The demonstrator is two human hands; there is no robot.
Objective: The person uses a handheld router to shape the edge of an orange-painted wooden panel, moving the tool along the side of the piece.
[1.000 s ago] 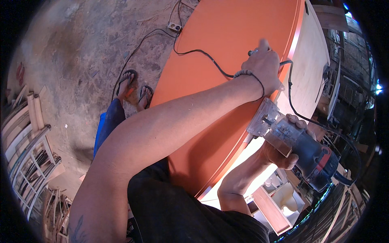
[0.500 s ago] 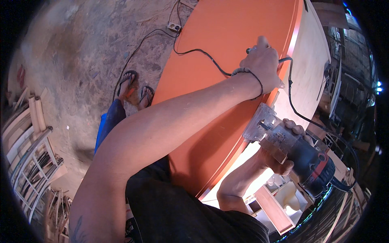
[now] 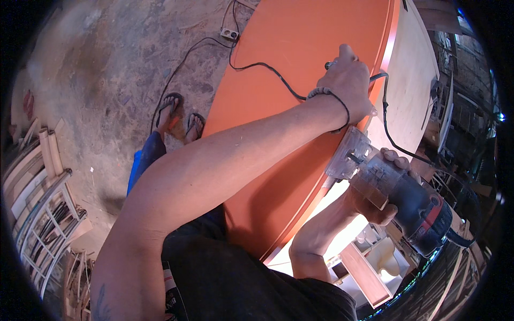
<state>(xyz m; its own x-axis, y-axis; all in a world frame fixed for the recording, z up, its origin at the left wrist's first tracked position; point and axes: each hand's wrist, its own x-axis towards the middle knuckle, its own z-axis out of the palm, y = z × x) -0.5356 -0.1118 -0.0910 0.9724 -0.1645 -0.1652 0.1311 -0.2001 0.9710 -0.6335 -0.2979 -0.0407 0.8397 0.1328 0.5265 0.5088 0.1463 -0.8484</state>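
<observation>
In my right hand [image 3: 393, 166] is a trim router [image 3: 412, 206] with a dark body, a red stripe and a clear base. Its clear base plate [image 3: 350, 153] sits against the edge of a large orange panel [image 3: 289, 43], the router lying on its side. My left hand [image 3: 345, 80] lies on the panel just beyond the base, fingers curled. A black power cord [image 3: 267, 69] passes under that wrist and comes out by the fingers, apparently in their grip; the palm side is hidden. From there the cord loops toward the router's rear.
A pale board side [image 3: 409, 80] adjoins the panel's right edge. A socket block [image 3: 229, 34] lies on the floor at the panel's far left corner. Another person's sandalled feet [image 3: 170, 107] stand left of the panel. Wood offcuts and a metal rack [image 3: 51, 208] are at lower left.
The router in my right hand has moved slightly up and right along the panel's edge, closer to my left hand. My left hand has barely moved.
</observation>
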